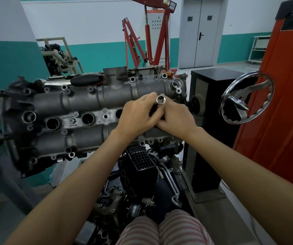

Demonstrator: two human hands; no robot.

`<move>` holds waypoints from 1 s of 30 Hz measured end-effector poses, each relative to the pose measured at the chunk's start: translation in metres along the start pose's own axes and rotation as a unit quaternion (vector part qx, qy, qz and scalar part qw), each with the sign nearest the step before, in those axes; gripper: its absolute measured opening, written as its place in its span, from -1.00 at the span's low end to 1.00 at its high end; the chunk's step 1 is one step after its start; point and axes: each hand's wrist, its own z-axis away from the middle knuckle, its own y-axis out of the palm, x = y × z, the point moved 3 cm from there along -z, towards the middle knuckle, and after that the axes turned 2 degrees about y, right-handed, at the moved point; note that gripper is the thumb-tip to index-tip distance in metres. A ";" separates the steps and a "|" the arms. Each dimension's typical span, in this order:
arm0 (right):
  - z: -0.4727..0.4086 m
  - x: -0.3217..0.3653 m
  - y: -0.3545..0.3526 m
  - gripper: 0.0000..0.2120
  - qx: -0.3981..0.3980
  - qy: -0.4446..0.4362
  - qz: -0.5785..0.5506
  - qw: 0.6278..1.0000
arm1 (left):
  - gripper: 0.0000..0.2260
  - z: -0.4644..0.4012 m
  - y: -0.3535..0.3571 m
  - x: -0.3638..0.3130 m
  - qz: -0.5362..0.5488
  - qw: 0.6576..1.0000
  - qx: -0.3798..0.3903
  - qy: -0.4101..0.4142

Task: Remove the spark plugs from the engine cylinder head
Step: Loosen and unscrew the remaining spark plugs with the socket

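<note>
Striped pink-and-white trousers fill the bottom edge as you lean over the grey cast-metal engine cylinder head on its stand. Your left hand and right hand meet at the head's right end, both curled around a dark-shanked tool topped by a shiny steel hex socket, its open mouth facing you. Three round spark plug wells gape in a row to the left; no plug shows inside them. A chrome handwheel sits to the right, a red engine hoist behind.
</note>
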 end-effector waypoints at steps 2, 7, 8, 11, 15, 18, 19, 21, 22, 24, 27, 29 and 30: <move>-0.001 -0.001 0.001 -0.62 0.004 -0.004 0.033 0.999 | -0.66 0.000 0.001 0.003 -0.004 1.000 0.000 -0.004; 0.002 -0.001 -0.001 -0.80 -0.013 -0.022 0.019 1.000 | -0.70 -0.001 -0.001 0.001 -0.005 1.000 0.000 0.009; 0.002 0.000 0.000 -0.81 -0.004 -0.027 0.022 0.999 | -0.73 0.000 -0.002 0.000 0.000 1.000 0.000 0.010; 0.002 -0.001 -0.001 -0.71 0.006 -0.013 0.016 1.000 | -0.75 0.001 -0.001 -0.002 0.015 1.000 0.000 0.007; 0.000 0.002 -0.001 -0.47 -0.005 -0.004 0.018 1.000 | -0.61 0.000 0.000 0.003 0.005 1.000 0.000 -0.006; 0.000 0.001 -0.001 -0.52 -0.024 -0.016 0.031 0.999 | -0.55 -0.001 0.000 0.005 0.001 1.000 0.005 -0.012; 0.001 0.000 -0.002 -0.59 -0.031 -0.017 0.030 0.999 | -0.57 -0.001 0.000 0.004 -0.001 1.000 0.007 -0.011; 0.001 -0.001 -0.001 -0.75 -0.022 -0.017 0.033 0.999 | -0.62 0.000 -0.001 0.001 -0.003 1.000 0.010 -0.007; 0.002 -0.001 0.000 -0.79 -0.018 -0.018 0.031 0.999 | -0.65 0.000 -0.001 0.000 0.000 1.000 0.009 -0.004; 0.001 -0.001 0.001 -0.77 -0.012 -0.017 0.021 1.000 | -0.72 0.000 -0.003 -0.002 0.009 1.000 0.002 -0.005; 0.000 0.001 -0.001 -0.58 -0.013 -0.005 0.009 1.000 | -0.70 0.000 -0.002 -0.001 -0.002 1.000 -0.006 -0.008; 0.000 0.002 -0.001 -0.47 -0.014 -0.004 0.020 1.000 | -0.64 0.000 0.000 0.002 -0.012 1.000 -0.007 -0.008; 0.000 0.001 -0.001 -0.46 -0.014 -0.005 0.026 1.000 | -0.63 0.000 0.000 0.003 -0.014 1.000 -0.010 -0.007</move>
